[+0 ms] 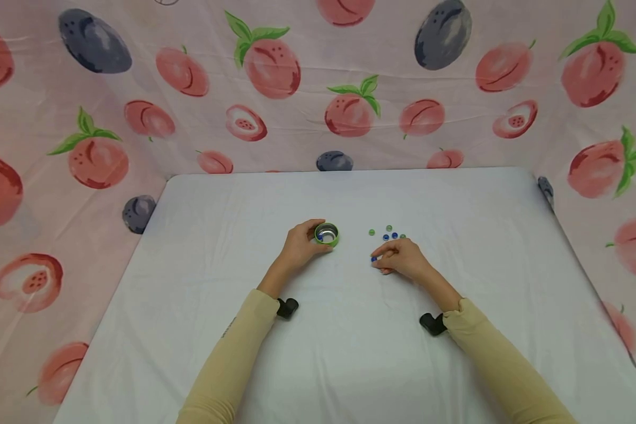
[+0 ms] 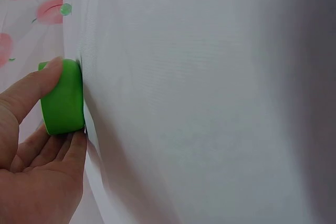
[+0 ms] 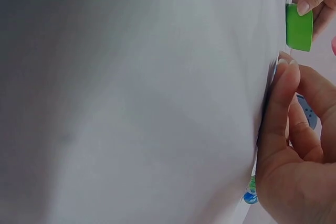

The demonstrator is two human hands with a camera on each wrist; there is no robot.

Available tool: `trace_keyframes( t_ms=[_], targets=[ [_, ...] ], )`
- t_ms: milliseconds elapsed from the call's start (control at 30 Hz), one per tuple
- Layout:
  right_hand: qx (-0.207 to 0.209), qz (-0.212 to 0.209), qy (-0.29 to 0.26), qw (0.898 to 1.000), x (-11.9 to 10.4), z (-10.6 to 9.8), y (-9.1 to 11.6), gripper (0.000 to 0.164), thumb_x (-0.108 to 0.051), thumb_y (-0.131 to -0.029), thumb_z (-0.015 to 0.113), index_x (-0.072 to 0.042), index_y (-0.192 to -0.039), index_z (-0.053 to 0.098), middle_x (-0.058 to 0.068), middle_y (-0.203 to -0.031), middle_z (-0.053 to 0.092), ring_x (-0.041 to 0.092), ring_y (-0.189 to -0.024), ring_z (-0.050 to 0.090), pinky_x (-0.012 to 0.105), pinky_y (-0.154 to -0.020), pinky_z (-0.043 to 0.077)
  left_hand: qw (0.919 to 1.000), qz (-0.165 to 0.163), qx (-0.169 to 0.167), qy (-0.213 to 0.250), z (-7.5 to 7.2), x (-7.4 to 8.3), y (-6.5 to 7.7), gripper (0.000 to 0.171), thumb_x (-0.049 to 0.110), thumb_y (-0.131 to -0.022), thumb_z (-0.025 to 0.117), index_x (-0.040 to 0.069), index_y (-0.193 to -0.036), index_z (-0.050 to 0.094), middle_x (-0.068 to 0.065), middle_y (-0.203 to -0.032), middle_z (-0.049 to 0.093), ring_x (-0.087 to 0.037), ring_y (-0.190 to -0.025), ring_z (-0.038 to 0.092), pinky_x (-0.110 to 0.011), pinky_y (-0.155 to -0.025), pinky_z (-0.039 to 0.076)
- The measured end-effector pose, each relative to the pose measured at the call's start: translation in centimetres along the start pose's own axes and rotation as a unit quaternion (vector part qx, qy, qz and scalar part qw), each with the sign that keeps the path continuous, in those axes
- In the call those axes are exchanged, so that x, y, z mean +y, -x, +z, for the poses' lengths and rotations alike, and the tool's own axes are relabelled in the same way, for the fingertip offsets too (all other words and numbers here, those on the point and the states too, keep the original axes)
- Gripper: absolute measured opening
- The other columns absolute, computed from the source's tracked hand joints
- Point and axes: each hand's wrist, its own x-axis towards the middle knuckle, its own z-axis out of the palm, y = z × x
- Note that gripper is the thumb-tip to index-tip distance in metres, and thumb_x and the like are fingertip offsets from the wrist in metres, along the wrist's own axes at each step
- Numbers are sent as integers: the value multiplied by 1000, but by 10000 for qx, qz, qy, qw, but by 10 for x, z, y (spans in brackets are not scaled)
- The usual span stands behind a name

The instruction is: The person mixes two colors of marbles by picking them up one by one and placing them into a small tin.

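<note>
High head view looks down; 2 close wrist views skim tabletop point(image 1: 350, 353), sharing green container point(image 2: 63, 98)

- On the white cloth-covered table point(image 1: 350, 353), I have a round green metal-lined tin point(image 2: 64, 98), a small round blue marble point(image 1: 320, 238) inside toward its eight o'clock.
- The left hand point(image 1: 300, 244) wraps the tin from nine o'clock.
- At three o'clock from the tin, I see loose round green and blue marbles point(image 1: 394, 235).
- The right hand point(image 1: 401, 259) sits at their six o'clock, another blue marble point(image 1: 373, 259) between its fingertips.
- Pink fruit-print cloth walls point(image 1: 297, 123) stand beyond the table at nine, twelve and three.
</note>
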Motion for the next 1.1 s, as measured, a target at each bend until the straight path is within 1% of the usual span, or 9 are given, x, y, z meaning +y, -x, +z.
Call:
trace_keyframes(
  t_ms=[100,233,400,533,767,933,1100],
  targets=[
    [19,1,-5,10000,-1,0,-1,28,1,-93,78,14,-117,71,9,-78,74,7,-63,66,18,-61,58,10000,-4,3,6,-1,1,0,70,-5,-85,85,-10,-147,53,-28,-148,57,-39,-140,56,-38,-117,48],
    [-17,-9,-79,10000,-1,0,-2,28,2,-93,77,15,-117,71,6,-76,73,7,-64,66,18,-62,59,10000,-1,-5,-1,-1,1,-1,69,-5,-85,84,-11,-146,53,-29,-148,56,-40,-140,56,-37,-116,48],
    [-59,-56,-235,9997,-2,-2,-3,29,4,-94,75,18,-119,69,3,-72,70,7,-63,66,17,-63,59,10000,-25,-58,35,-1,2,-1,69,-6,-86,84,-11,-147,52,-29,-149,55,-40,-141,55,-37,-117,48],
    [-65,-59,-290,9995,-5,-4,-6,30,3,-95,75,17,-120,68,3,-71,67,8,-64,65,18,-64,59,10000,-21,-76,41,-1,3,-1,70,-6,-85,84,-10,-147,52,-29,-149,56,-39,-142,55,-38,-118,47],
    [-126,-113,-176,9997,-13,-6,-11,30,0,-96,75,15,-122,69,4,-72,69,9,-66,66,18,-67,58,10000,-53,-84,-3,-2,3,1,70,-5,-86,84,-10,-148,52,-28,-150,55,-39,-142,55,-39,-117,48],
    [-181,-194,-165,9995,-19,-6,-14,30,1,-97,72,17,-122,68,7,-74,71,11,-69,66,18,-69,58,9999,-62,-100,-55,-2,2,1,70,-4,-86,84,-9,-148,52,-28,-150,56,-39,-141,56,-40,-117,48],
    [-181,-322,-113,9993,-23,-5,-19,28,1,-98,70,16,-121,68,6,-74,71,11,-69,64,17,-70,55,9999,-47,-115,-29,-2,0,0,70,-4,-86,84,-9,-148,52,-28,-150,56,-38,-141,56,-40,-117,48]
  ],
)
